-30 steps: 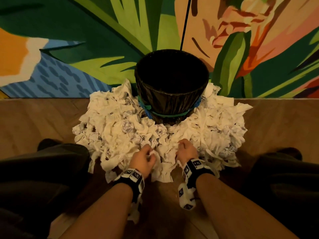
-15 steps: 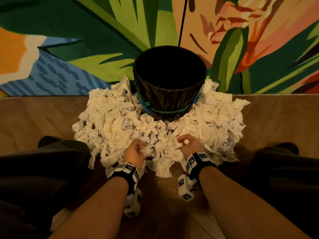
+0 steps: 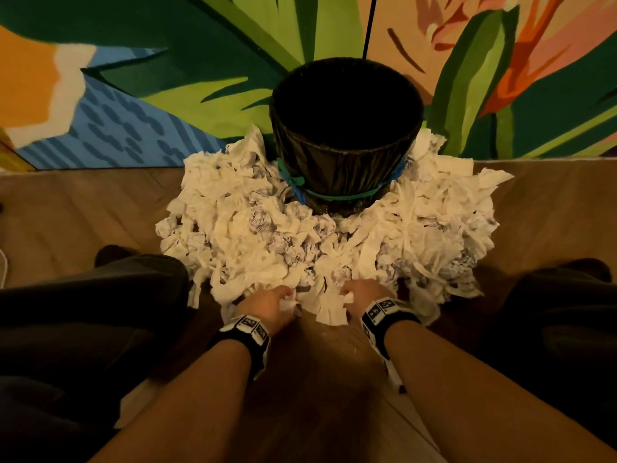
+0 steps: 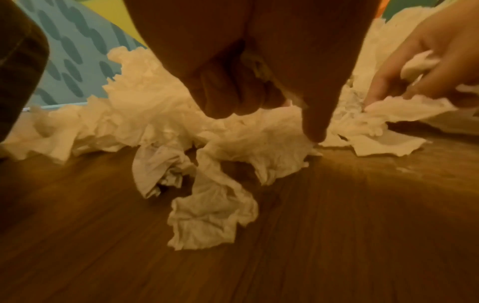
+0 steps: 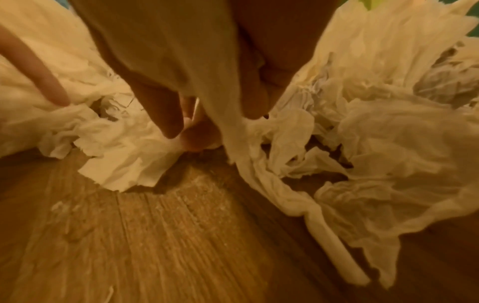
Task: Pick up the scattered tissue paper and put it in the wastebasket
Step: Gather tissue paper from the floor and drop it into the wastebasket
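On floor by wastebasket point(image 3: 345, 135), both hands point(image 3: 272, 304) clutching tissue paper point(image 3: 233, 222), wrist views reveal curled fingers point(image 4: 228, 96).

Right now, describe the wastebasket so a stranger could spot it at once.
Find the bright leaf-and-flower mural behind the wooden floor. Against it, ringed by white tissue paper, stands the wastebasket: the only dark, round, open-topped thing, with a green band round its lower part.

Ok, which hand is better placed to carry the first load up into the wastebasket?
Marginally the right hand: it grips a tissue strip that trails off the floor, and another piece. The left hand holds a smaller wad, index finger pointing down into the pile. Both sit about equally far from the wastebasket.
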`<state>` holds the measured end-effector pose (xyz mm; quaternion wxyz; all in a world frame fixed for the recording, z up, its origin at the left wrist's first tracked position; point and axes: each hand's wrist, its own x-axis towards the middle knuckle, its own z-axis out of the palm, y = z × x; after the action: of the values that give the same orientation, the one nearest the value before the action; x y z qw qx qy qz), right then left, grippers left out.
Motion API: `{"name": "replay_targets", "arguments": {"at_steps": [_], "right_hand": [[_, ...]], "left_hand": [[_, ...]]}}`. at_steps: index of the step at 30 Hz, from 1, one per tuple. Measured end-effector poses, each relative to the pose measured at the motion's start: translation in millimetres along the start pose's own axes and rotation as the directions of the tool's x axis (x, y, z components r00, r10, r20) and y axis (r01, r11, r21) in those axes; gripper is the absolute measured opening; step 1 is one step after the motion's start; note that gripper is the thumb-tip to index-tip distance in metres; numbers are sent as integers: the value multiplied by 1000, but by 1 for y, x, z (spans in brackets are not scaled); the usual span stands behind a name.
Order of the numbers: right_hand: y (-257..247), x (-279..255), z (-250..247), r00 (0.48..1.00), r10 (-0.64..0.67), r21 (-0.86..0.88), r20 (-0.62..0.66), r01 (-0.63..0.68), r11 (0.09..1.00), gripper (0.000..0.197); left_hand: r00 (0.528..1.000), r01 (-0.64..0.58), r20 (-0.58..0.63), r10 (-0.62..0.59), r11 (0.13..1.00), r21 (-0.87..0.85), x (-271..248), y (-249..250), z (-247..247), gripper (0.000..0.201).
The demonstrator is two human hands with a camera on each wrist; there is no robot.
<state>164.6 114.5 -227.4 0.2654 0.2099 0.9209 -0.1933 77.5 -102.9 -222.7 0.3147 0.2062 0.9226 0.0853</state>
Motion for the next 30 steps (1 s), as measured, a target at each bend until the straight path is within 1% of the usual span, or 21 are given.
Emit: {"name": "replay_targets", "arguments": {"at_steps": [3,5,7,9,10,12,14,15,16,18,19,20,22,23,24,25,26,27,28,29,30], "right_hand": [[-2,-1,-3,999,3,14,-39,-2,1000,26],[-3,-3,-6,995,45,118,-91,-34,992,19],[-5,-3,-10,985,93,243,-147,-56,968,30],[-5,-3,-17,980,139,355,-143,-81,931,36],[-4,-2,-21,977,153,414,-151,-78,907,31],[-3,-2,-31,963,196,502,-184,-79,861,18],[-1,-1,-39,945,233,564,-231,-65,824,28],[-1,-1,-43,938,247,609,-243,-51,791,27],[-2,-2,-47,932,254,657,-260,-21,753,21],[-3,-3,-56,909,271,758,-317,71,648,12],[-3,-4,-63,895,280,793,-348,121,598,11],[-3,-6,-73,878,288,798,-383,157,582,14],[-1,-12,-96,837,336,791,-431,171,588,33],[1,-15,-109,812,376,819,-446,200,538,41],[2,-18,-121,784,424,856,-453,248,454,45],[4,-19,-135,742,480,869,-467,285,405,50],[6,-20,-149,693,532,867,-487,310,390,55],[7,-22,-164,657,571,869,-493,337,363,57],[6,-24,-179,636,602,875,-483,384,296,54],[3,-26,-194,633,612,868,-474,452,206,46],[-1,-28,-209,631,607,844,-483,521,130,38]], "left_hand": [[999,22,27,-22,999,-23,1,-6,1,24],[999,36,-26,-38,997,-65,1,-7,0,19],[996,-3,-93,-16,979,-202,0,-5,-1,19],[986,-72,-164,11,924,-374,-1,1,-4,20],[979,-91,-203,2,898,-431,0,4,-7,27],[959,-97,-279,-55,858,-505,0,12,-17,51],[943,-105,-310,-117,782,-614,3,20,-30,67],[942,-111,-305,-139,730,-674,3,25,-37,72],[943,-123,-296,-150,671,-731,4,30,-43,70],[945,-177,-297,-140,546,-819,9,39,-54,54],[940,-209,-315,-132,508,-836,12,44,-60,43],[927,-254,-353,-123,488,-835,14,49,-67,33],[878,-355,-463,-126,479,-803,13,61,-88,15],[829,-395,-538,-151,523,-756,10,68,-101,24],[777,-419,-605,-177,572,-705,8,72,-113,37],[727,-451,-658,-198,586,-673,5,77,-126,47],[685,-504,-699,-202,562,-656,2,84,-139,49],[654,-571,-735,-177,522,-634,1,90,-152,44],[639,-604,-753,-154,505,-616,1,96,-164,36],[617,-611,-776,-133,540,-578,3,103,-177,29],[609,-611,-786,-105,570,-549,3,111,-191,24]]}}
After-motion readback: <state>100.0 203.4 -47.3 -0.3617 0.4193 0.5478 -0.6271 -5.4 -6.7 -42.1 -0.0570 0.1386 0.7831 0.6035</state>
